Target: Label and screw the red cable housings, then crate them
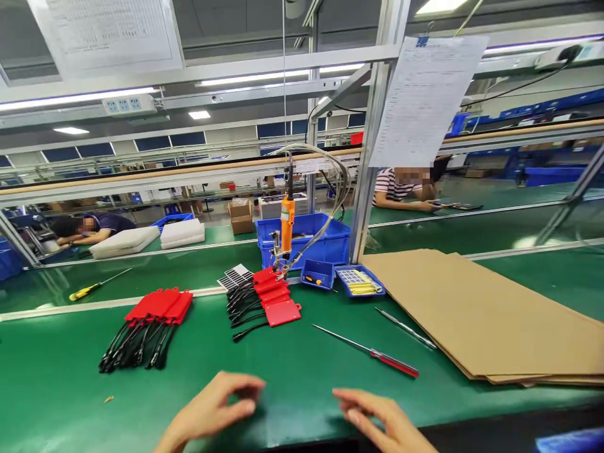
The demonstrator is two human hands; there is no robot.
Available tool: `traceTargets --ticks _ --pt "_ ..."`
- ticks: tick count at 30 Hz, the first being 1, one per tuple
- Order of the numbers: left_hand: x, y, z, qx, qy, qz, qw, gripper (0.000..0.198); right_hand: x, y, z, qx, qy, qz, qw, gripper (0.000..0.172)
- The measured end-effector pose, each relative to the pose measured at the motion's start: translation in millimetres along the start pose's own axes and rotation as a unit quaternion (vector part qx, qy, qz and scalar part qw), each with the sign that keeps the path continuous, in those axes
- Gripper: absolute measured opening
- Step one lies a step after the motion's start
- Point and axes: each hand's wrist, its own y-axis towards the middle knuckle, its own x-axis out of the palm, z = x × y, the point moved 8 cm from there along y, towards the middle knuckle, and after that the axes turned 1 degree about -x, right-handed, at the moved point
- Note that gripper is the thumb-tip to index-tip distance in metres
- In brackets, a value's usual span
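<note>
My left hand (219,406) hovers low over the green table (283,377), its thumb and fingers curved apart with nothing between them. My right hand (377,415) is near the front edge, fingers stretched toward the left and holding nothing. Beyond my left hand lie several flat red cases with black cables, one pile (160,308) at the left and a second pile (278,302) in the middle. A long screwdriver (394,363) with a red handle rests beyond my right hand. Beside it is a slim metal tool (406,327), perhaps tweezers.
An orange electric screwdriver (286,223) hangs before a blue bin (330,233). Small blue trays (318,275) stand below it. Cardboard sheets (495,314) cover the right side. A yellow-handled screwdriver (87,291) lies far left. Two people rest or sit at benches behind.
</note>
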Motion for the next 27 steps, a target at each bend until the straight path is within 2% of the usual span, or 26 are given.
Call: traceTargets --ticks 2,4,7,9,12,14,15,17,19,20,22,24,27 --pt "-22.6 56.3 -1.2 0.016 0.098 0.073 0.992 0.045 -17.5 36.5 -7.4 -0.029 -0.118 0.038 0.992 0.042" --pt "-34.3 106.8 -10.7 -0.016 0.222 0.129 0.966 0.055 -29.9 68.5 -4.4 -0.033 -0.253 0.075 0.964 0.039" --pt "-33.7 156.0 -28.0 -0.052 0.268 0.149 0.951 0.066 -48.0 97.3 20.2 0.011 -0.422 0.104 0.901 0.046" --pt "-28.5 169.9 -36.2 -0.067 0.270 0.143 0.950 0.064 -59.6 105.8 39.5 0.015 -0.456 0.081 0.886 0.052" --pt "-18.7 171.6 -38.0 -0.084 0.265 0.139 0.950 0.062 -85.8 112.3 58.9 0.020 -0.462 0.075 0.884 0.060" --pt "-12.4 167.2 -34.6 -0.092 0.256 0.136 0.953 0.064 -99.3 118.3 60.1 0.044 -0.474 0.099 0.874 0.061" --pt "-10.2 165.2 -32.5 -0.090 0.249 0.130 0.955 0.066 -98.8 123.2 55.8 0.051 -0.477 0.106 0.871 0.058" --pt "-11.5 163.9 -27.6 -0.064 0.224 0.119 0.965 0.066 -78.2 138.6 36.7 0.041 -0.468 0.099 0.877 0.047" --pt "-27.1 166.9 -26.2 -0.035 0.204 0.134 0.969 0.056 -36.7 159.7 8.2 0.012 -0.438 0.067 0.896 0.043" --pt "-40.8 170.0 -28.0 -0.032 0.202 0.157 0.966 0.049 -14.5 171.1 -5.2 0.017 -0.417 0.052 0.907 0.049" --pt "-73.8 178.2 -36.6 -0.055 0.220 0.222 0.948 0.044 19.7 192.2 -29.4 0.058 -0.430 0.055 0.899 0.074" --pt "-99.7 189.7 -45.8 -0.088 0.246 0.264 0.929 0.054 39.7 207.6 -45.8 0.105 -0.455 0.067 0.882 0.090" --pt "-112.6 209.7 -53.0 -0.110 0.275 0.262 0.919 0.069 46.8 214.3 -53.0 0.115 -0.453 0.066 0.882 0.081"
